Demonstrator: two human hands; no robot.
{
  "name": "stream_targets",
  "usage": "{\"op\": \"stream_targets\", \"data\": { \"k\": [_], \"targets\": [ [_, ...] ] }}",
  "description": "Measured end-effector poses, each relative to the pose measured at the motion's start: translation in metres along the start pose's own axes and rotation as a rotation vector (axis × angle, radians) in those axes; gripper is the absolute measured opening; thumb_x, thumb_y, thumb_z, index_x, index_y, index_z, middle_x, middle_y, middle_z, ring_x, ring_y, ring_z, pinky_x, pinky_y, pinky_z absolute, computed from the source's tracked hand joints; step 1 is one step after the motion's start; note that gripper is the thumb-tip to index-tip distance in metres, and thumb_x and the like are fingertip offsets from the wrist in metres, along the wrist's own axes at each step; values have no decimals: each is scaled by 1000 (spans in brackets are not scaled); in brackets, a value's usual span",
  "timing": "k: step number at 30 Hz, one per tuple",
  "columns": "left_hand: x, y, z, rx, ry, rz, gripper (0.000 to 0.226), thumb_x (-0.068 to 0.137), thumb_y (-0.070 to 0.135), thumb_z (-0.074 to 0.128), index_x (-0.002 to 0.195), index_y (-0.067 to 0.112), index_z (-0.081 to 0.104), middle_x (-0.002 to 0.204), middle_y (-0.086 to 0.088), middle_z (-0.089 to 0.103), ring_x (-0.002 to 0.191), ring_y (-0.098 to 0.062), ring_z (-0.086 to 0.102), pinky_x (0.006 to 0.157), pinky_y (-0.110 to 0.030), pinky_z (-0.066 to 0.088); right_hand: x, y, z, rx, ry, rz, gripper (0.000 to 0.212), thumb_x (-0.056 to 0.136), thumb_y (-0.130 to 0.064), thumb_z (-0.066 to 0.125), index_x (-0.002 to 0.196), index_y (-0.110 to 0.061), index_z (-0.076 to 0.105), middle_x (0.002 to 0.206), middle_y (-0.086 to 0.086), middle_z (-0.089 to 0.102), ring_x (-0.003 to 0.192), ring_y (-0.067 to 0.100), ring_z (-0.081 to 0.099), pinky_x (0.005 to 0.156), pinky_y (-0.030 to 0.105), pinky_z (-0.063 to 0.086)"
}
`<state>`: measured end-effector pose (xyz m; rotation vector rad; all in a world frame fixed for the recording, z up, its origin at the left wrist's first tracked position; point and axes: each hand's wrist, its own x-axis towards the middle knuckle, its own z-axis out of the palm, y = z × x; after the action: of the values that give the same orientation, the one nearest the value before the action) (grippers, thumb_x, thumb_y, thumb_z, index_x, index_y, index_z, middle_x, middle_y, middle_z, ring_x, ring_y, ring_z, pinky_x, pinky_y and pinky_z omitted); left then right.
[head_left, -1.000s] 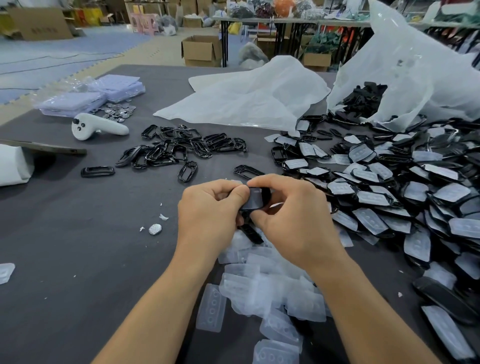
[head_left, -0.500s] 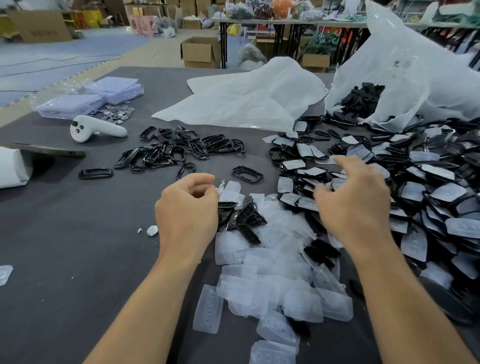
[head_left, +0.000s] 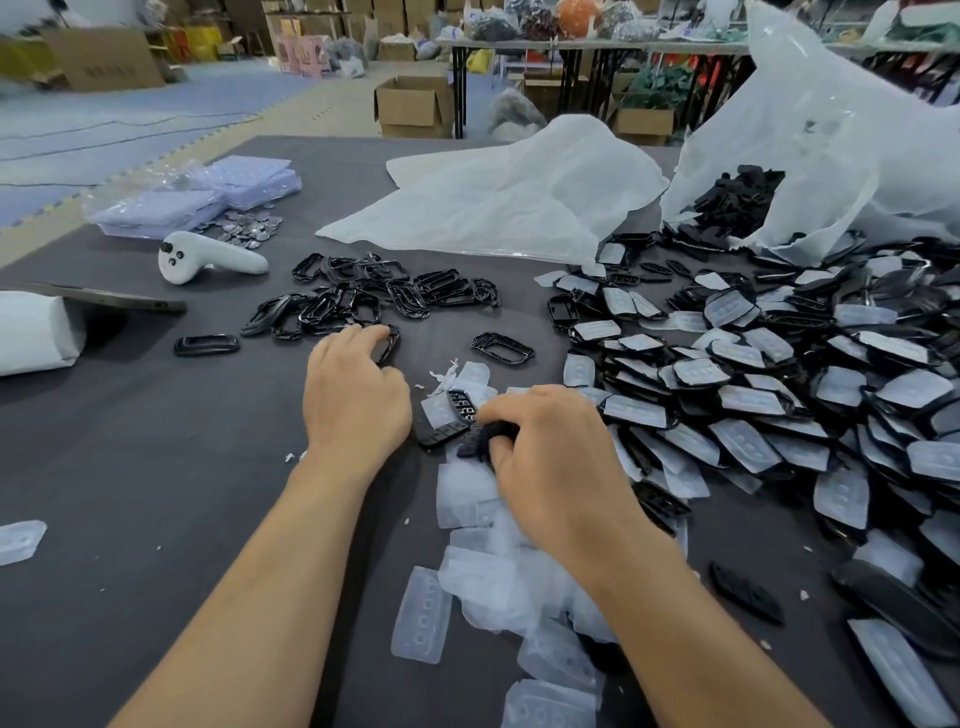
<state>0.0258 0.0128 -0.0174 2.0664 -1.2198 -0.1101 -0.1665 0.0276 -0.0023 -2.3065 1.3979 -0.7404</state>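
Note:
On the dark grey table (head_left: 130, 467), my left hand (head_left: 353, 400) reaches forward, its fingertips curled over a loose black oval frame (head_left: 390, 343) that lies flat in front of a heap of the same frames (head_left: 363, 296). My right hand (head_left: 556, 467) pinches a small black grid-like insert (head_left: 485, 436) just above the table. Two more inserts (head_left: 460, 405) lie between the hands. A pile of translucent plastic covers (head_left: 483, 577) lies under and behind my right hand.
A large heap of black pieces with clear covers (head_left: 753, 405) fills the right side, spilling from a torn white bag (head_left: 831, 135). Another white bag (head_left: 493, 208) lies at the back. A white controller (head_left: 208, 257), metal discs (head_left: 244, 228) and a tablet (head_left: 104, 300) are at the left.
The hands held one black piece together, then parted. My left hand has moved forward onto a frame. My right hand swung out to the heap and came back to the middle with an insert.

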Motion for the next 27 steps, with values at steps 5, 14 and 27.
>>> {"op": "stream_targets", "data": {
  "k": [5,14,27],
  "targets": [
    [11,-6,1,302,-152,127,43,101,20,50,143,22,59,141,-9,63,128,-33,55,107,-43,38,-5,-4,-6,51,119,-28,27,87,-5,70,96,-28,81,94,-4,72,92,9,49,92,27,41],
    [4,-1,-10,55,151,-18,24,97,25,60,110,29,79,100,-6,80,96,-36,70,86,-39,51,2,2,-8,470,148,126,12,87,-15,75,84,-27,76,64,-18,69,54,3,61,55,12,44],
    [-37,41,-24,-1281,-451,-352,33,94,-10,55,105,12,77,94,-5,79,75,-9,74,61,-21,60,7,-6,-23,1173,113,356,17,91,8,67,89,-7,75,73,10,75,61,18,73,56,22,57]
  ]
}}
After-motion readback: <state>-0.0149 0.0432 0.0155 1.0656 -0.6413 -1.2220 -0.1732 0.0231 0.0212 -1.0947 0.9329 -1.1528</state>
